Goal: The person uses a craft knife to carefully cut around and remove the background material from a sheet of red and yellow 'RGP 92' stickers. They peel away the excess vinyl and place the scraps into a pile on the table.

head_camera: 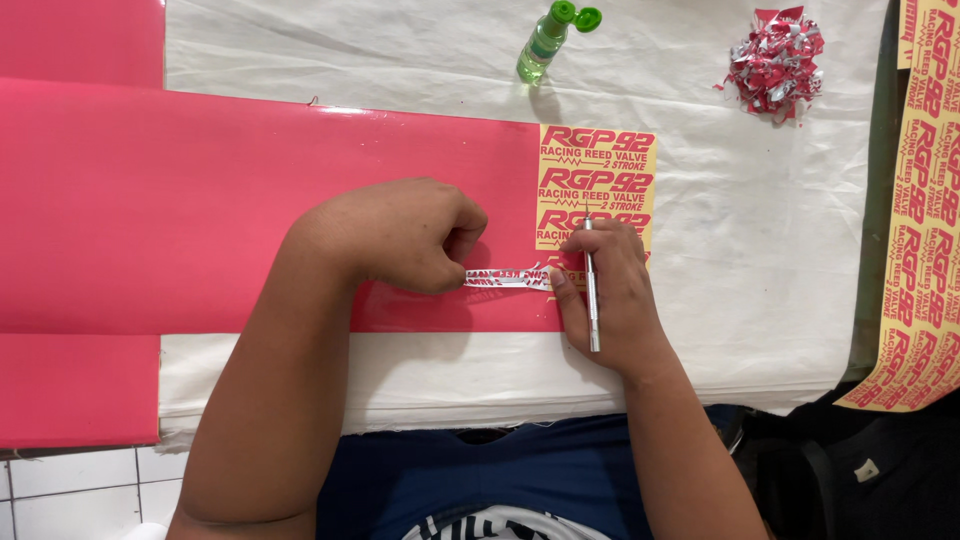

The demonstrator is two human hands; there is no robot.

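One peeled vinyl strip, long axis left–right across pink sheet, pinched at its left end by closed left hand, right end beside right hand (fingers wrapped round upright craft knife), under yellow decals.

I've got one view only, the head cam, so there's no second view to overlap with. It looks almost straight down on the table from above the person's chest, facing away from the body. Near edge of frame catches their blue shirt and both forearms; far edge reaches a green bottle. It sits close: the pink sheet runs off frame left and a yellow strip is cut off at right.
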